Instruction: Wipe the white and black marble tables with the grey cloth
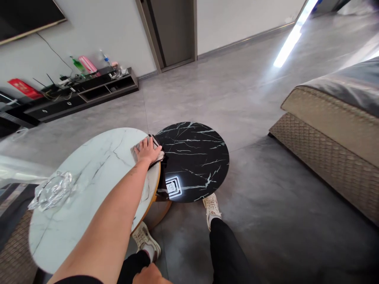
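At lower left, a round white marble table [89, 169] holds a crumpled clear plastic bag [51, 192] near its edge and a folded cloth [158, 154] at its far rim, where it overlaps a lower round black marble table [195, 150] at centre. At upper left, a low dark shelf [83, 94] on the grey tile floor [189, 98] carries a green bottle [77, 65], a pink packet [88, 65], a clear bottle [106, 58] and a red packet [25, 88].
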`<action>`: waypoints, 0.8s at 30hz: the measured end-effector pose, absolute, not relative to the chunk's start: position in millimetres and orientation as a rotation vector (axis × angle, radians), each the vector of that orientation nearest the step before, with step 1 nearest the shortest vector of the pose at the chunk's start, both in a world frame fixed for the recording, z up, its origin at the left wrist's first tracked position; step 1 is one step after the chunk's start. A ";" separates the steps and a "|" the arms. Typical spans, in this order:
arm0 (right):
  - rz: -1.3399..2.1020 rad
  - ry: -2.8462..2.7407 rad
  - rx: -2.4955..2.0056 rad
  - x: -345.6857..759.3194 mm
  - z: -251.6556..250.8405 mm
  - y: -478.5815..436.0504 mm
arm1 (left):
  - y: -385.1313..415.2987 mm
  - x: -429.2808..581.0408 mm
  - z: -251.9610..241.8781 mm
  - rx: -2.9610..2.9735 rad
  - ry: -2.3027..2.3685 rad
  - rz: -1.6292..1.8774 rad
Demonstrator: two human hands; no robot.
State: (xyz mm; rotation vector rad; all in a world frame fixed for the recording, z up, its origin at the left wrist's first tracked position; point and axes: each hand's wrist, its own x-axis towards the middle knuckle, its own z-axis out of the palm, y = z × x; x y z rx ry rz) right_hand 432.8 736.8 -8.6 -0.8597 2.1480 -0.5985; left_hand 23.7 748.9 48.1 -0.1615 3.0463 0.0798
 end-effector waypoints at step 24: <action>-0.379 1.963 -1.109 419.5 33.3 776.7 | 568.7 371.5 41.0 0.595 2.993 -0.288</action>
